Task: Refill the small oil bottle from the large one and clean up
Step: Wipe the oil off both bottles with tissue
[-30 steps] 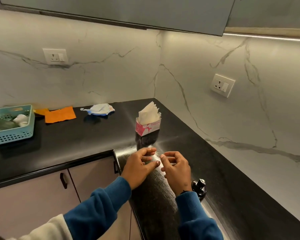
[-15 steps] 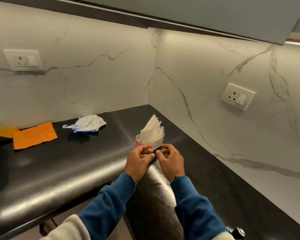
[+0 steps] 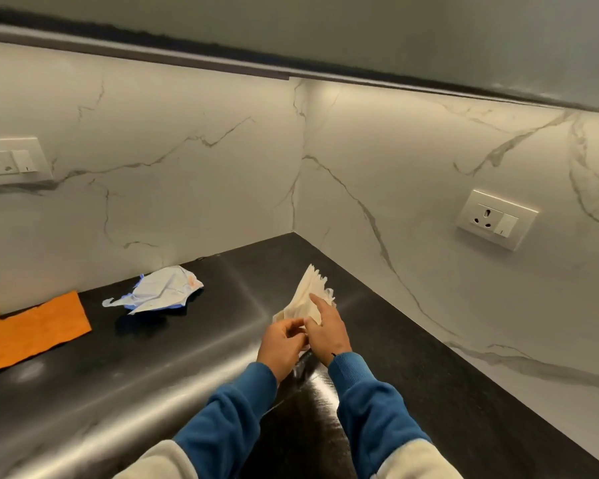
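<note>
A stack of white paper napkins (image 3: 308, 292) stands up from its small box on the black counter (image 3: 187, 357), near the corner. The box itself is hidden behind my hands. My left hand (image 3: 281, 344) is curled around the near left side of the napkin box. My right hand (image 3: 325, 328) rests against the napkins, forefinger stretched up along the front sheet and thumb pinching its lower edge. No oil bottle is in view.
A crumpled white and blue plastic wrapper (image 3: 159, 290) lies near the back wall. An orange cloth (image 3: 32, 330) lies flat at the left. Wall sockets (image 3: 497, 219) sit on both marble walls. A cabinet underside (image 3: 325, 36) hangs overhead.
The view has moved closer to the corner, and the basket and black knob have left the frame. Both hands went from the counter front to the napkin box; my right forefinger now lies on the napkins.
</note>
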Available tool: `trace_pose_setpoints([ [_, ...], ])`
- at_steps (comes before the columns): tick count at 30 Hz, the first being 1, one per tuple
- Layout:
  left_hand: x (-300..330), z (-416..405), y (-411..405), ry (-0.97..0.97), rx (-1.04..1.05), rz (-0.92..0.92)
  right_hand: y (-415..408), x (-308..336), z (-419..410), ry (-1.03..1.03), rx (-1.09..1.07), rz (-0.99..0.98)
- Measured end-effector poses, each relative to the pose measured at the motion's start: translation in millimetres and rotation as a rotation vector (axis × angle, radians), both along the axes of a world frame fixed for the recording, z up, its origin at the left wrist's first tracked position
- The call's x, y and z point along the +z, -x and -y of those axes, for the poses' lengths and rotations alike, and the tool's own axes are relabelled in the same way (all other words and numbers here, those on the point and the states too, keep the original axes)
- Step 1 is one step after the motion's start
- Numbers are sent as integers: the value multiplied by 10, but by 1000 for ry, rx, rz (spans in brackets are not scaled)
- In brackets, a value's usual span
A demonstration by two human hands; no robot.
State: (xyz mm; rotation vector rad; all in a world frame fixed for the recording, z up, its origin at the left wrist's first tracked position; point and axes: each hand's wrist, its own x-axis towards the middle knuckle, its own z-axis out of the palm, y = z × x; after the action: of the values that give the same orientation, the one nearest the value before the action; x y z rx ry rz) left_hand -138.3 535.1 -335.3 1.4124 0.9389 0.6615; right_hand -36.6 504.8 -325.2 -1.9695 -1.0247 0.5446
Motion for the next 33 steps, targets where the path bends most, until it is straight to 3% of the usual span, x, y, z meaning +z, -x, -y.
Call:
trace_pose_setpoints([
  [11,-97,-231,-108,4,-4,6,-138,-34,-304,60,-28,-36],
  [26,-147,-255,-253,-39,16,-36,-187,31,-135,-167,-432,-151],
  [33,-171,-248,-222,-23,9,-46,-156,97,-48,-200,-464,-161],
])
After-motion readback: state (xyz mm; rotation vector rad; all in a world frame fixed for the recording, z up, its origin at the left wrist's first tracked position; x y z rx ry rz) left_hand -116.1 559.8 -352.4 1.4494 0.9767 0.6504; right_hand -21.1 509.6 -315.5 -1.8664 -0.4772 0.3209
